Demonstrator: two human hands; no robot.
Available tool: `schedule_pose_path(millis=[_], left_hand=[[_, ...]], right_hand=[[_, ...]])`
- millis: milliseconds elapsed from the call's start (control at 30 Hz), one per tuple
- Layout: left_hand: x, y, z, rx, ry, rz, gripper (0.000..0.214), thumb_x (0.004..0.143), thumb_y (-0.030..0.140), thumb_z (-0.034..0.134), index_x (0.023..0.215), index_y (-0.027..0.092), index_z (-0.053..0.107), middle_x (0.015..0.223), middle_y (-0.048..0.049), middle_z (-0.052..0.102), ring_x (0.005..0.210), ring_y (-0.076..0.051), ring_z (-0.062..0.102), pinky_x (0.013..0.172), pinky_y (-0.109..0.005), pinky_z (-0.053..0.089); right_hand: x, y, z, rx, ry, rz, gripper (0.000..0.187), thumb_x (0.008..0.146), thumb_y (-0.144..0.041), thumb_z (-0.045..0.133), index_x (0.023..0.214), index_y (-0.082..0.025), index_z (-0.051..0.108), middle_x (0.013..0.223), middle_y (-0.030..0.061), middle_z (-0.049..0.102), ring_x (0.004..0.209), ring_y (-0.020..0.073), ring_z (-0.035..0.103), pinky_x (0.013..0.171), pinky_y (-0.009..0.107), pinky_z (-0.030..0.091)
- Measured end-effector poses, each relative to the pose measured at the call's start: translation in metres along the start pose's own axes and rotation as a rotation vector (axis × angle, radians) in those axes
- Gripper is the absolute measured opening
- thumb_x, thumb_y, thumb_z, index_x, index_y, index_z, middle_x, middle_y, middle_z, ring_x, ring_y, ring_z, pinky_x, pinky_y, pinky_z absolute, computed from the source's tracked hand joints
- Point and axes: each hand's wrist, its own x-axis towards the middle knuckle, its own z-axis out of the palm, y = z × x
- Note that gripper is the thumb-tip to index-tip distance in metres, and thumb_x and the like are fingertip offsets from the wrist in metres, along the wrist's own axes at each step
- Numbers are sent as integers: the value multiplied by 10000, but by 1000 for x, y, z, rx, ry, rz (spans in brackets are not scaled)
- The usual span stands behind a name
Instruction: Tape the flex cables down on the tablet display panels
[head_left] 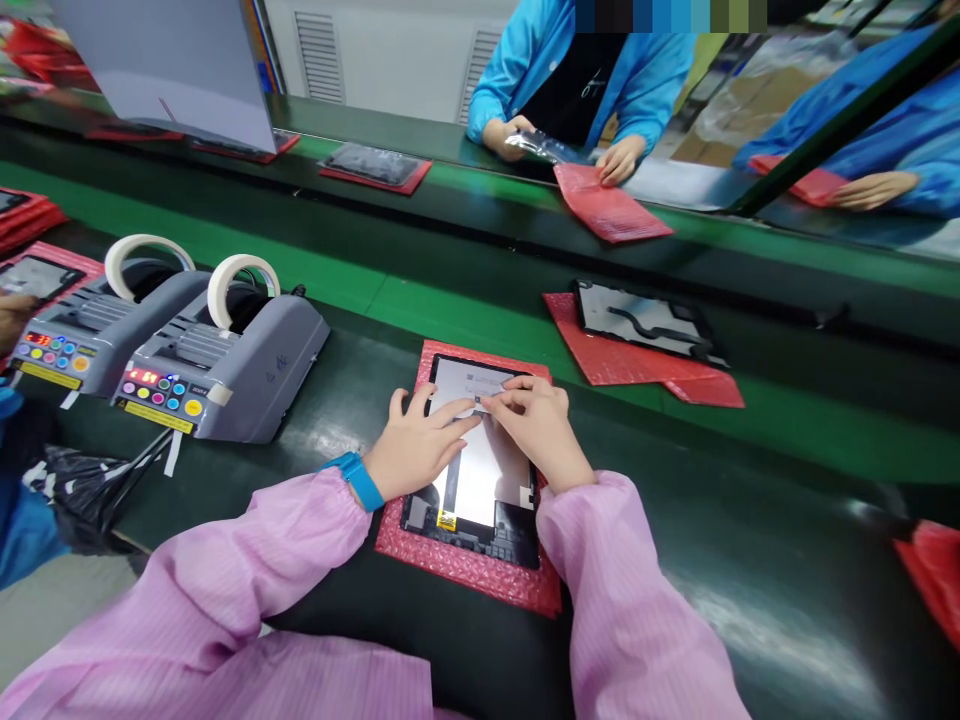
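Dark green bench, with a brighter green belt running behind it. Far left: two grey tape dispensers [82,330] [225,370] side by side, each with a white roll on top and coloured buttons on the front. A black bag [82,490] sits below them at the bench edge.

Centre: tablet panel [480,480] lies face down on a red bubble sheet [465,565], right in front of the person. Left hand [420,445] is flat on the panel's left side, fingers spread, blue wristband [360,480] at the cuff. Right hand [536,425] is over the upper right part, fingertips pinched narrow on a small pale strip [484,402]. Strip is too small to identify. The left index tip meets it.

Right of that, on the belt: second panel [645,325] on its own red sheet [622,365], well apart from the hands.

Across the belt: co-worker in a blue jacket [585,80], both hands on a clear bagged item [544,148], red pouch [607,205] just beside.
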Motion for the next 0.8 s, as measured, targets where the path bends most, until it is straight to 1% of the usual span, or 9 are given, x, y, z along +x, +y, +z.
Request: schedule_pose_path(millis=[167,267,367,467,533,600,700,767,800], left_hand=[[-1,2,-1,3,-11,-3,407,1021,338,346,1405,324,482,1470,-13,508,1337,-351,341,993,-578,316],[0,2,-3,4,-10,12,402,1025,342,338,1393,306,494,1454,-21,525,1318,-333,371,1005,-586,308],[4,4,-3,10,12,11,394,1023,361,349,1375,296,512,1412,-30,560,1276,-310,416,1023,-581,303],[10,9,1,26,36,-11,416,1017,383,363,1398,278,494,1319,-57,615,1229,-295,455,1041,-563,303],[14,12,6,42,46,-22,424,1011,391,377,1401,272,494,1259,-69,638,1209,-298,465,1048,-561,299],[17,14,9,53,54,-27,418,1005,397,395,1390,276,504,1228,-71,644,1204,-307,463,1047,-566,296],[19,15,13,46,62,-29,411,998,384,418,1385,274,503,1212,-68,645,1204,-314,459,1036,-580,297],[18,14,15,30,69,-33,406,996,362,429,1385,270,500,1207,-66,646,1205,-312,459,1034,-584,293],[17,14,15,17,73,-37,403,996,349,432,1385,269,499,1206,-66,646,1209,-308,458,1036,-583,290]], right_hand=[[-4,-3,7,-51,15,28,228,782,-445,689,689,-244,743,1063,93,606,1090,308,452,931,463,361],[-5,-4,4,-99,57,-41,252,793,-468,675,769,-224,731,1040,104,574,1057,298,465,943,461,352],[-4,8,-15,-219,175,-105,325,811,-499,650,928,-198,687,1065,120,547,1061,298,473,937,443,359],[4,38,-49,-513,266,-90,306,887,-391,557,1087,-168,623,1126,148,561,1052,303,493,869,417,371],[16,64,-70,-768,264,-79,330,906,-273,485,1200,-148,571,1175,168,576,1041,316,499,833,428,361],[32,87,-85,-938,236,-105,395,899,-197,443,1280,-132,525,1219,179,584,1049,324,502,829,450,353],[63,105,-91,-987,180,-141,476,896,-171,424,1368,-128,471,1323,186,558,1115,321,505,842,460,369],[85,105,-88,-975,119,-125,505,899,-160,410,1401,-127,454,1344,199,553,1131,313,522,841,453,387],[95,102,-86,-970,84,-115,491,902,-148,396,1385,-126,479,1306,204,580,1106,305,546,833,445,393]])
